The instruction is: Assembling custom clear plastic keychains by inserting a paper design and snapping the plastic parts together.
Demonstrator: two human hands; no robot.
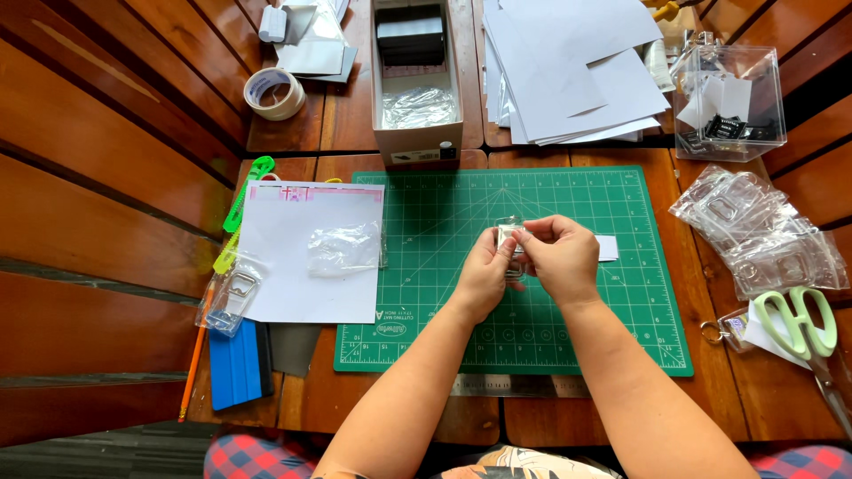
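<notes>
Over the green cutting mat (568,337) we had the small clear plastic piece (509,238) pinched between both hands, left hand (484,277) fingers and right hand (559,257) fingers clamped on it, long axis roughly upright, both equally close.

Your left hand (484,277) and right hand (559,257) cover most of the small clear plastic piece (509,238), so its shape stays unclear. The green-handled scissors (806,330) run off the right edge. The clear box's (729,93) small contents are unreadable.
</notes>
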